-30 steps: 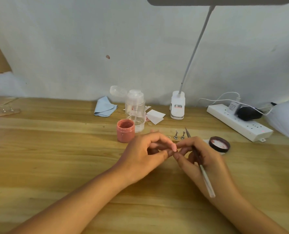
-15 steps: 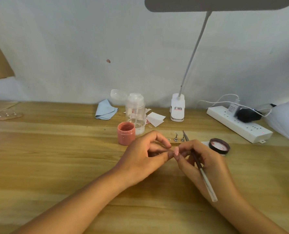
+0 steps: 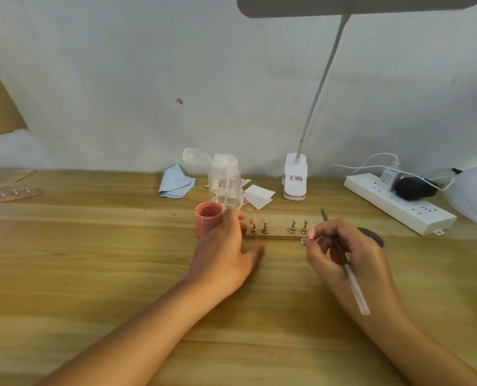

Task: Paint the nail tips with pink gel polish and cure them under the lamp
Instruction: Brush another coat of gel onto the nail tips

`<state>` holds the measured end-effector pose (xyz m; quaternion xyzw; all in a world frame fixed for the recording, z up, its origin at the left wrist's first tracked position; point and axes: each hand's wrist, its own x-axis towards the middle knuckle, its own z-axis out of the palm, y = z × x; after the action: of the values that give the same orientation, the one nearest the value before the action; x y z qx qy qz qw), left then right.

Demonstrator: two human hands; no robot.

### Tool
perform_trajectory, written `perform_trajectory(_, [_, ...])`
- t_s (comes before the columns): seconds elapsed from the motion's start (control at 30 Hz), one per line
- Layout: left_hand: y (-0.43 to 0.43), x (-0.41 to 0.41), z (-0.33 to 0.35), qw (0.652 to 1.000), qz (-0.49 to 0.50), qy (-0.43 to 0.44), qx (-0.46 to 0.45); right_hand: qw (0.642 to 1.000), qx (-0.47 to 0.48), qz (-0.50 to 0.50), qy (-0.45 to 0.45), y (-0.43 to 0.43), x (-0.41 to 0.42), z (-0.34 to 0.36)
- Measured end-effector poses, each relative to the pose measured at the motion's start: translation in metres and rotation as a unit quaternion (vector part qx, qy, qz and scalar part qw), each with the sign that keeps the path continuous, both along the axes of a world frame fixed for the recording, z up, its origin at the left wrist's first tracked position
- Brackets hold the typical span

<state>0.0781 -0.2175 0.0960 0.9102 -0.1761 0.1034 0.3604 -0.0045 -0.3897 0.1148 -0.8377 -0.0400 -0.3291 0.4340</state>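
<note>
Holding one pink tip [image 3: 311,233], the right hand [image 3: 348,254] pinches it just off the right end of the holder [image 3: 273,235], with the brush [image 3: 351,277] gripped between its fingers. Two pink tips [image 3: 252,220] stand at the holder's left. The two right stands [image 3: 292,227] appear unpainted, and one seat is vacant. Curing remains. The brush axis runs diagonally, bristles toward the wall, handle toward the person. The left hand [image 3: 226,252] lies flat, fingers relaxed, beside the jar [image 3: 208,218].
</note>
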Motion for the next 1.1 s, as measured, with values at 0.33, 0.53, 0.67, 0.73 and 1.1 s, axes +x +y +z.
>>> perform_trajectory(0.33, [0.012, -0.002, 0.007, 0.991, -0.123, 0.034, -0.028, 0.993, -0.115, -0.011, -0.018, -0.006, -0.002, 0.002])
perform_trajectory(0.53, [0.011, 0.001, 0.002, 0.987, -0.152, 0.019, -0.039, 0.973, -0.222, -0.053, 0.014, -0.003, -0.005, -0.004])
perform_trajectory(0.67, [0.011, 0.001, 0.0, 0.987, -0.16, 0.017, -0.032, 0.963, -0.257, -0.078, 0.016, -0.005, -0.003, -0.008])
perform_trajectory(0.73, [0.01, 0.0, 0.0, 0.987, -0.158, 0.015, -0.029, 0.959, -0.27, -0.085, 0.021, -0.006, -0.002, -0.009])
perform_trajectory(1.1, [0.01, -0.002, 0.002, 0.986, -0.16, 0.027, -0.033, 0.953, -0.278, -0.106, 0.056, -0.006, -0.003, -0.01])
